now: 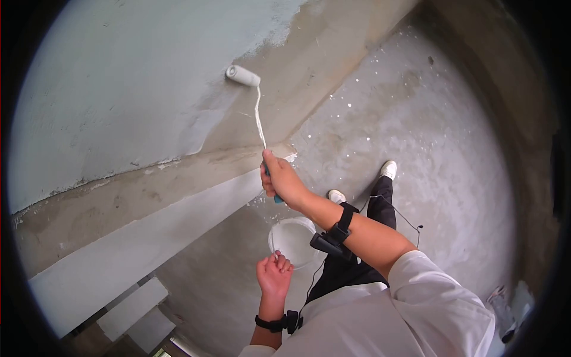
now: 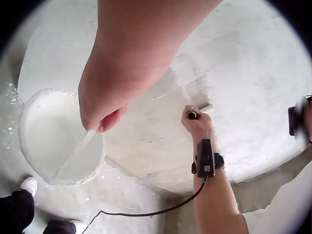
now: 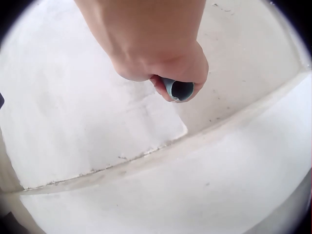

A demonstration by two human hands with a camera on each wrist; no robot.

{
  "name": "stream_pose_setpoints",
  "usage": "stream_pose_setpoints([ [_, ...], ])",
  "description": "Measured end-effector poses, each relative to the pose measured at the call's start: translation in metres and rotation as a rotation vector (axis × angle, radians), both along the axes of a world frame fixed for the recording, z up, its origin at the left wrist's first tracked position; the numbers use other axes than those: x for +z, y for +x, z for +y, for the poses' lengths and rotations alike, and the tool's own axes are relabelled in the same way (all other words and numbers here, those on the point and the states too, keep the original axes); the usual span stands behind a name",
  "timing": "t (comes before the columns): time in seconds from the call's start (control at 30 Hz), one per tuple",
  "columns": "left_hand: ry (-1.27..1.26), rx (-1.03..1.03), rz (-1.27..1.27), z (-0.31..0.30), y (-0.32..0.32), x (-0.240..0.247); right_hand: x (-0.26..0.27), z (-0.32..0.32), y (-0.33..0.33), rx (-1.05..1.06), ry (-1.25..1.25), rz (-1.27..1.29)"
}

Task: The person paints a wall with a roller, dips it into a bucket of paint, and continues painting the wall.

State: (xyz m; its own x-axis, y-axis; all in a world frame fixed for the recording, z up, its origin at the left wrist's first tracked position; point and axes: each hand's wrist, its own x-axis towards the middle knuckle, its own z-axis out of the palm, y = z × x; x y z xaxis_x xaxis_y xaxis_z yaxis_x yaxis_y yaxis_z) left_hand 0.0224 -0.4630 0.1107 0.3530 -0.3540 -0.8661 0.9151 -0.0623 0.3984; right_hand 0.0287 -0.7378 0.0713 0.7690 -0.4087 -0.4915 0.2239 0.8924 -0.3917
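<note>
My right hand [image 1: 282, 178] grips the teal handle [image 3: 178, 90] of a paint roller [image 1: 242, 75]. The roller's white sleeve lies against the wall [image 1: 148, 77], near the border between the white coat and the bare grey-brown surface. A bent, paint-covered frame links sleeve and handle. Lower down, my left hand [image 1: 275, 276] holds the handle [image 2: 75, 153] of a white bucket [image 2: 62, 184] with curled fingers. Pale paint coats the bucket's inside and its rough rim. In the right wrist view the fist hides the roller sleeve.
Below the coated wall runs a bare ledge [image 1: 119, 208] with a white face [image 1: 148, 232] under it. White drips spot the concrete floor [image 1: 380, 113]. A black cable [image 2: 141, 214] hangs from the right wrist camera. My shoes [image 1: 388, 169] stand close to the bucket.
</note>
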Motion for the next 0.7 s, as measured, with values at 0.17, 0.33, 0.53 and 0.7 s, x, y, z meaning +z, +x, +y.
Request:
stream_pose_setpoints([
  [0.17,-0.019,0.002,0.007,-0.002,0.001,0.000,-0.002,-0.024,-0.012,-0.019,-0.074,0.024],
  [0.33,-0.013,-0.002,0.001,-0.004,0.000,0.002,-0.006,-0.061,-0.012,-0.147,-0.024,0.000],
  [0.53,-0.009,-0.011,0.004,-0.007,0.001,-0.001,-0.017,0.010,-0.005,0.133,-0.135,0.070],
  [0.7,0.006,-0.002,0.005,-0.006,0.000,-0.003,-0.025,-0.001,-0.017,0.224,-0.230,0.152],
])
